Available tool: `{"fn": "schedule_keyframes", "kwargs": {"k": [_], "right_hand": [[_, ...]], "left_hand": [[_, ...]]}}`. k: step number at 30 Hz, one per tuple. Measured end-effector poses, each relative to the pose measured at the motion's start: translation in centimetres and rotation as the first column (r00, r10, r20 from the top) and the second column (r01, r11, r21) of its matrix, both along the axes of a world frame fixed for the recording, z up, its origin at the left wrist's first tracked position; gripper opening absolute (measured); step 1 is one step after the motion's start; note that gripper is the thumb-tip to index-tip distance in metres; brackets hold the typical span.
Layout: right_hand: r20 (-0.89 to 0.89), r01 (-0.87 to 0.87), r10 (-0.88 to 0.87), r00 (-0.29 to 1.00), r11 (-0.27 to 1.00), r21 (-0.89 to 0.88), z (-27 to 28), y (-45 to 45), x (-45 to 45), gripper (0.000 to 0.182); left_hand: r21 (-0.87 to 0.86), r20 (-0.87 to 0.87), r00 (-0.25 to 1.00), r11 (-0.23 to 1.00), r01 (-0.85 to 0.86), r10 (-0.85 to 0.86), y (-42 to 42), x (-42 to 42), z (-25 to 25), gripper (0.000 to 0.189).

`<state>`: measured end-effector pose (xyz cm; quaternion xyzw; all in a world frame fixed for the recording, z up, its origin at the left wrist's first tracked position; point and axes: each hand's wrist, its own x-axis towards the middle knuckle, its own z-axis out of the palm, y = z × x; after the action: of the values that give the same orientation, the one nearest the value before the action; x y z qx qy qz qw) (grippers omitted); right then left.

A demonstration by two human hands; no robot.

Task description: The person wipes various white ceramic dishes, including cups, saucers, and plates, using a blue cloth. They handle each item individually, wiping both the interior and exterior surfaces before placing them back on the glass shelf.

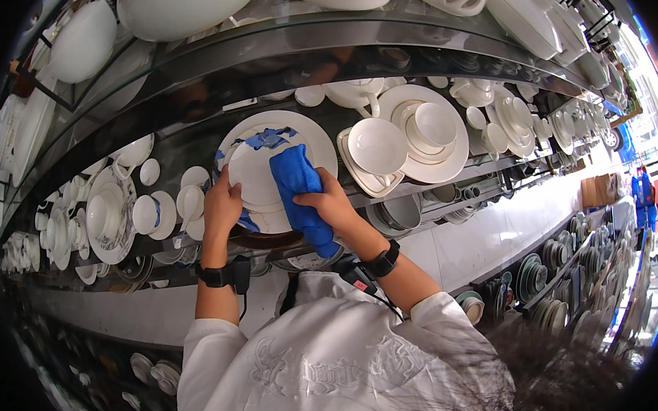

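A bunched blue cloth point(300, 193) is gripped in my right hand point(331, 202), its upper end lying over the front of a small white plate point(255, 173). Behind that small plate is a plate with a blue pattern point(267, 138) around its rim, and a larger white plate point(320, 136) backs them both. My left hand point(223, 205) is at the left edge of the blue-patterned plate, thumb and index finger along the rim, other fingers partly hidden. Below the stack a dark brown round edge point(266, 240) shows, partly covered by my right hand's cloth.
To the right are a white bowl point(378, 146) on a squarish dish and a cup point(435, 124) on stacked plates. A cup with saucer point(145, 214) and a white spoon point(190, 201) stand left. A shelf edge point(308, 31) carrying large white bowls overhangs the hands. Lower shelves hold grey bowls point(402, 213).
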<state>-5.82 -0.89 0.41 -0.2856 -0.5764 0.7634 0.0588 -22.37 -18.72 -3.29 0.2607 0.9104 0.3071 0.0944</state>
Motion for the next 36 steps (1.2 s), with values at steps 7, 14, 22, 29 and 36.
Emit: {"fn": "schedule_keyframes", "kwargs": {"k": [7,14,22,29,36], "right_hand": [[-0.006,0.016,-0.016,1.000,1.000,0.004,0.0,0.7,0.6,0.054],[-0.195,0.117,-0.120,0.973,0.993,-0.028,4.0,1.1,6.3,0.064],[-0.358,0.454,-0.512,0.781,0.859,-0.237,6.0,7.6,14.8,0.063],[-0.225,0.398,-0.500,0.836,0.836,-0.377,3.9,9.5,14.5,0.055],[-0.271,0.373,-0.520,0.810,0.814,-0.445,4.9,9.1,14.5,0.059]], "left_hand": [[0.081,-0.004,1.000,0.997,-0.003,0.003,0.4,-0.5,-1.5,0.054],[0.137,0.031,0.992,0.982,-0.128,0.125,0.1,0.3,0.7,0.049],[0.503,0.021,0.917,0.797,0.335,-0.399,9.0,8.4,6.0,0.063],[0.394,-0.218,0.855,0.760,0.517,-0.470,15.1,11.0,5.0,0.062],[0.535,-0.317,0.869,0.685,0.494,-0.380,15.4,11.5,4.6,0.028]]}}
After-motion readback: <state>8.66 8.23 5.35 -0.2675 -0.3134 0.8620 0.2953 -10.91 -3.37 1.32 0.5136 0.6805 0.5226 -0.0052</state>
